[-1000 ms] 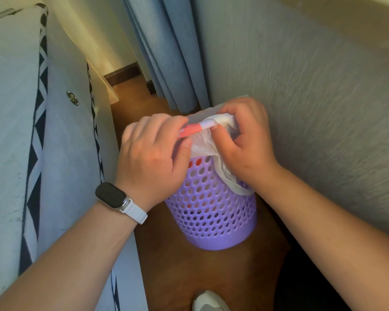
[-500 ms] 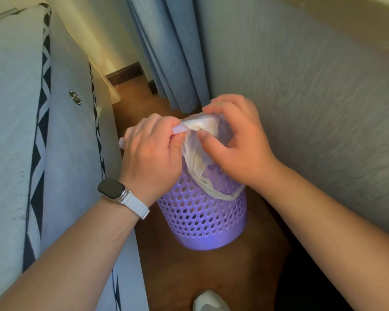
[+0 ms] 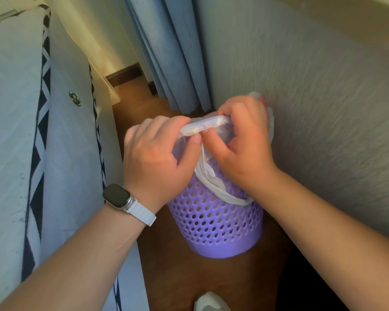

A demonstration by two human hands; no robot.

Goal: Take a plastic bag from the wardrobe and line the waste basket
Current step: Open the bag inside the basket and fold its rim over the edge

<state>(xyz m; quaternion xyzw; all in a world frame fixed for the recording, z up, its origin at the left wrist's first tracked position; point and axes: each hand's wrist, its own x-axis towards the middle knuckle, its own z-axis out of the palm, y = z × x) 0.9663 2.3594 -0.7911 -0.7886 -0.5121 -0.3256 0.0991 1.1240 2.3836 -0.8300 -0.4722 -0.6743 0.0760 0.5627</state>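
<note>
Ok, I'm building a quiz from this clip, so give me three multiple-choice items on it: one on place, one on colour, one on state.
1. Where does the waste basket stand?
A. on a bed
B. on the wooden floor by the wall
C. on a shelf

2. What colour is it?
A. purple
B. green
C. black

3. What is the state of the plastic bag?
A. folded on the floor
B. held by both hands above the basket
C. tied shut

Answers: B, brown floor under it, wall beside it; A, its perforated side is purple; B, the left hand and right hand pinch its rolled edge.
</note>
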